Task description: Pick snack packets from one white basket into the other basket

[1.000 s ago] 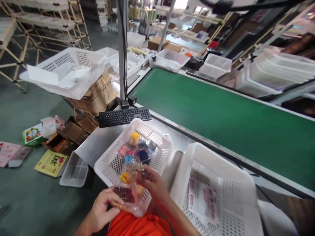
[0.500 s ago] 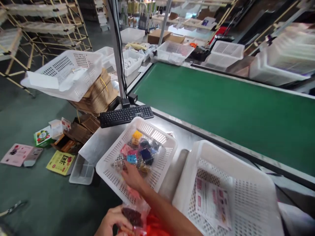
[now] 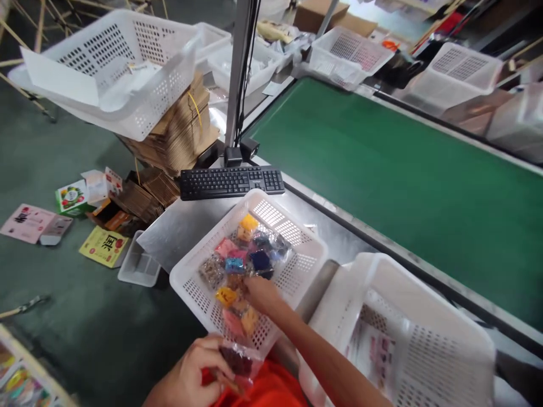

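Clear, glossy plastic wraps the packets (image 3: 235, 264) at seven o'clock. At three, the belt (image 3: 403, 181) looks smooth and matt.

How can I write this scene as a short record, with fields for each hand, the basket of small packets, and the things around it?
Left hand: the left hand holds a clear packet with dark contents
Right hand: the right hand is among the small packets; its fingertips are hidden
Basket: white basket, perforated; packets yellow, pink, blue, brown
Beside it: second white basket, a printed sheet inside
Beyond it: black keyboard and green belt
Floor: yellow carton, among others
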`<state>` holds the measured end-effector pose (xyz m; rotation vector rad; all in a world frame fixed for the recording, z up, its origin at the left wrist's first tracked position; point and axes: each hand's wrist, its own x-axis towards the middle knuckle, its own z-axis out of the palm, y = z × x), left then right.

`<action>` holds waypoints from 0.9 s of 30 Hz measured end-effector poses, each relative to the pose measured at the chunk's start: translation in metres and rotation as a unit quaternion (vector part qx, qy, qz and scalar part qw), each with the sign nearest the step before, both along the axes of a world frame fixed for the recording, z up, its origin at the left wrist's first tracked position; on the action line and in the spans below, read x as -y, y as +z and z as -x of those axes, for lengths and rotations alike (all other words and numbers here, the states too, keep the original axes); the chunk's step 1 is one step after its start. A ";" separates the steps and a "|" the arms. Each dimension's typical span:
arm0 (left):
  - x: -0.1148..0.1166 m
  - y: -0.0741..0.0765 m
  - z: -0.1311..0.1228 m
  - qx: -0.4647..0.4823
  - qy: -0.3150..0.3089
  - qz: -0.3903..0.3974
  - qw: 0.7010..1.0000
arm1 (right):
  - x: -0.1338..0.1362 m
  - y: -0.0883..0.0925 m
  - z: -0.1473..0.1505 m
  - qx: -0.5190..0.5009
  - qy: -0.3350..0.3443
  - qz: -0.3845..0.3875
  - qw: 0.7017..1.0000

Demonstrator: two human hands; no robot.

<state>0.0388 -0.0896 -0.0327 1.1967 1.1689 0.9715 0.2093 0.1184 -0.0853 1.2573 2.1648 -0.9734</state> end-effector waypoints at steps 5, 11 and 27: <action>0.001 -0.001 0.006 -0.022 -0.028 0.028 0.999 | -0.013 0.023 -0.015 -0.008 -0.044 -0.008 0.999; -0.001 0.002 0.007 0.007 -0.031 0.034 0.999 | -0.026 0.045 0.001 -0.138 -0.114 -0.012 0.984; 0.000 -0.004 -0.002 -0.053 -0.024 -0.020 0.998 | -0.015 0.001 0.026 -0.036 -0.037 -0.017 0.999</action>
